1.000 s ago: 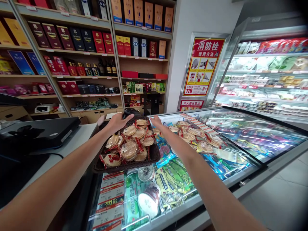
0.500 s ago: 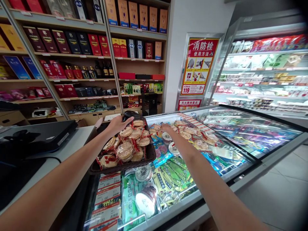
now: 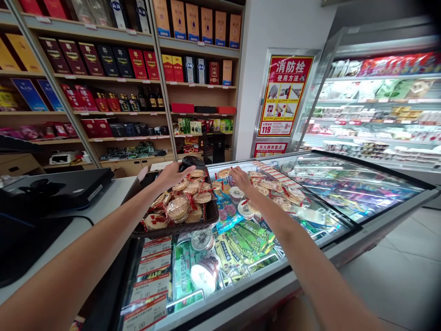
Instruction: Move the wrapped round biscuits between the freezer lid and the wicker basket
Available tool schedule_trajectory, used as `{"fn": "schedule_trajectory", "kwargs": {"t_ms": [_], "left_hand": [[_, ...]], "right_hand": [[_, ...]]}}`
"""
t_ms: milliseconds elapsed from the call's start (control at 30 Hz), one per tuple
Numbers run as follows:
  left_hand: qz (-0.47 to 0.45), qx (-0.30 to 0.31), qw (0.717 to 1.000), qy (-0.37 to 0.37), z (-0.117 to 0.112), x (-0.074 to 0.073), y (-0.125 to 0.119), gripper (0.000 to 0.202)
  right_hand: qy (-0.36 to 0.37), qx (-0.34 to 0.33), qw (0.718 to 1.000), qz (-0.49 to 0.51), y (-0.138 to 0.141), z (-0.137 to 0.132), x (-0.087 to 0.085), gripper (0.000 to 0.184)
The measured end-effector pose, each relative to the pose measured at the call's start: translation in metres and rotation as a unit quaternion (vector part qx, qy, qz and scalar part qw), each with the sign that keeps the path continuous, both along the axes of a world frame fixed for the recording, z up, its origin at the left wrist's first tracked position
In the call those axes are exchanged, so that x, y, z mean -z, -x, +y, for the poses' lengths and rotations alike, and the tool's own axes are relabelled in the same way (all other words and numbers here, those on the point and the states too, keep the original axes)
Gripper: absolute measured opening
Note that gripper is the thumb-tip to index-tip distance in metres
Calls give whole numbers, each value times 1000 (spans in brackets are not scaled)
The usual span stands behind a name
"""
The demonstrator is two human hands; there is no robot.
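Price labels [image 3: 151, 280] are lining the near edge of a glass-fronted chest freezer [image 3: 241, 295], and bagged snacks [image 3: 237, 243] are showing inside it. The left grip [image 3: 174, 177] is closing over the rim of a dark woven basket [image 3: 210, 202] that is carrying wrapped round biscuits [image 3: 177, 209], so the basket is lying directly under that palm. The right grip [image 3: 241, 179] is staying open, its fingers [image 3: 234, 172] reaching just beside further wrapped biscuits [image 3: 268, 186] on the freezer. A white desk [image 3: 93, 207] is running alongside at left; wooden shelves of boxed liquor [image 3: 138, 64] are standing beyond.
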State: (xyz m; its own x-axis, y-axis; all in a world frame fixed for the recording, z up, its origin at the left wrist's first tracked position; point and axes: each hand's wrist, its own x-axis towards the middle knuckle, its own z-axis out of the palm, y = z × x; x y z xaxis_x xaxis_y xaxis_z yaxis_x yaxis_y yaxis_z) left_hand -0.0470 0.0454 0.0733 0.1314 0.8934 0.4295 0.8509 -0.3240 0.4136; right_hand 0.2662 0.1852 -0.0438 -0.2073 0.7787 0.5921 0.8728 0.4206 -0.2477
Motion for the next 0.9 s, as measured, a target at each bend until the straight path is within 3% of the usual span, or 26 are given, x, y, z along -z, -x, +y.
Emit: {"fn": "schedule_trajectory", "kwargs": {"t_ms": [200, 433, 667, 900], "left_hand": [[-1, 44, 999, -20, 4, 2, -20, 55], [0, 69, 997, -18, 10, 4, -34, 55], [-6, 61, 998, -22, 18, 10, -29, 55], [-9, 53, 998, -31, 27, 10, -11, 51]], "right_hand": [[-72, -89, 993, -36, -10, -21, -24, 36], [-124, -151, 980, 23, -3, -32, -32, 32], [-139, -164, 977, 18, 24, -21, -34, 31], [-213, -186, 959, 9, 54, -1, -35, 35]]}}
